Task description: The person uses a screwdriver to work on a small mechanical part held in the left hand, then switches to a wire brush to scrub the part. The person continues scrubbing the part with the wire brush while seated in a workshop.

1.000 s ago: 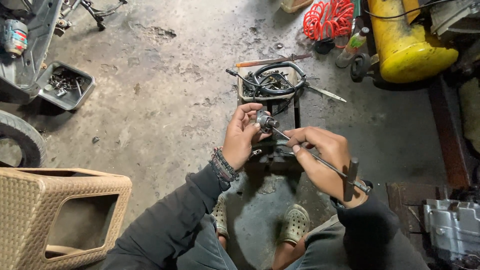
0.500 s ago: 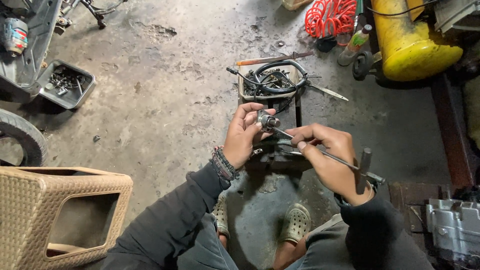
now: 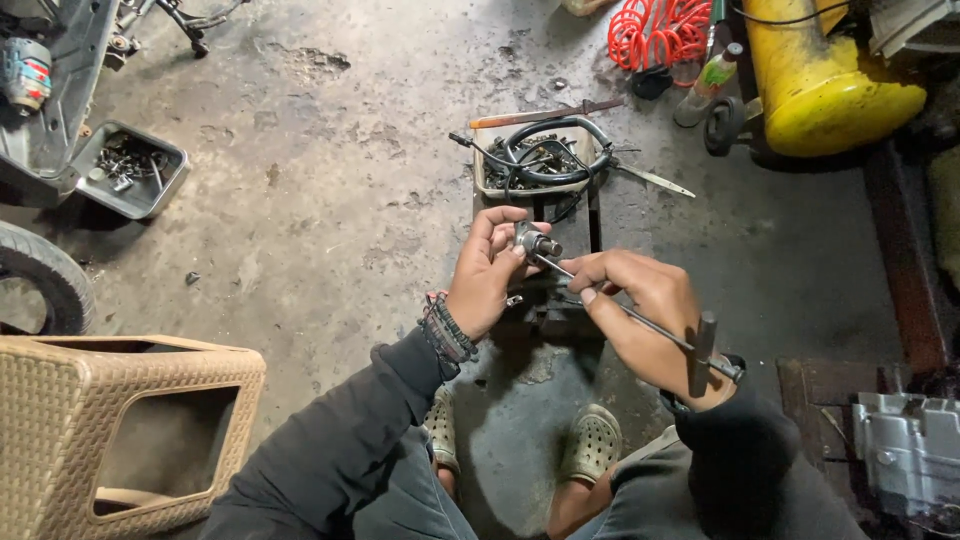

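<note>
Left hand (image 3: 487,272): I see it clasping a small metal part (image 3: 531,241), raised to meet the tool.
Right hand (image 3: 645,310): fingers pinch the T-handle wrench (image 3: 640,318) shaft, steadying its tip in the part.

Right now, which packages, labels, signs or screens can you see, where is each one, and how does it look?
Bottle: top right, beside the yellow tank, slim, with a green label band and dark cap.
Round can: top left, blue, red and white wrap.
No signs or screens.
</note>
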